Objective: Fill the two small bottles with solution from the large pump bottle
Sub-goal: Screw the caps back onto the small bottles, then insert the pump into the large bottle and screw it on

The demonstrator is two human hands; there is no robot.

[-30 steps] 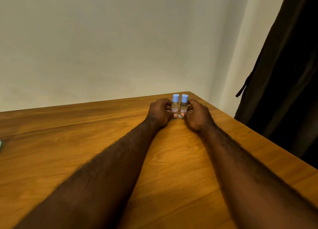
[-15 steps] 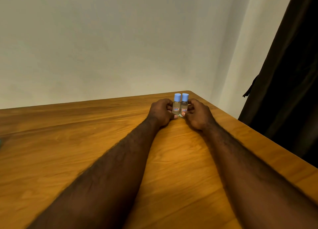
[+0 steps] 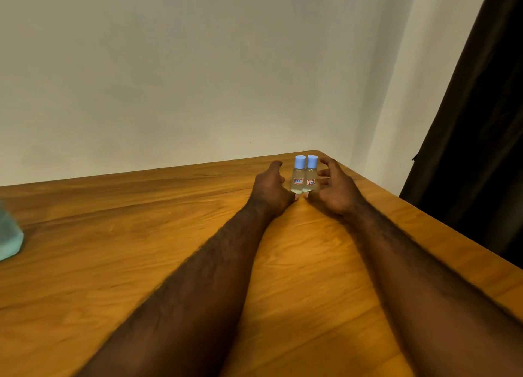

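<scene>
Small bottles: two are seen standing upright, side by side and touching, near the far right corner of the surface (image 3: 141,235); they are called here the left small bottle (image 3: 298,188) and the right small bottle (image 3: 310,174).
Caps: each bottle is closed with a light blue cap, one at (image 3: 300,161) and the other at (image 3: 312,160).
Contents: a pale, clear liquid is seen through both bottles, up to about the shoulder.
Stickers: a small white sticker with a red border is fixed to the front of each bottle; the writing is too small to be read.
Left hand (image 3: 270,191): it is held just left of the left small bottle, with its fingers (image 3: 276,165) loosely curved and spread, and a gap is seen between them and the glass.
Right hand (image 3: 335,191): it is held just right of the right small bottle, with its fingers (image 3: 328,162) spread apart and bent, apart from the bottle.
Thumbs: both thumb tips are laid low by the bottle bases; whether the bottles are touched by them cannot be told.
Forearms: both are stretched out bare over the surface.
Large bottle (image 3: 8,235): a pale blue-green shape, possibly the pump bottle, is cut off by the left edge, well apart from the small bottles.
Wall (image 3: 198,65): plain and light, behind the surface.
Curtain (image 3: 481,121): dark, hung at the right.
</scene>
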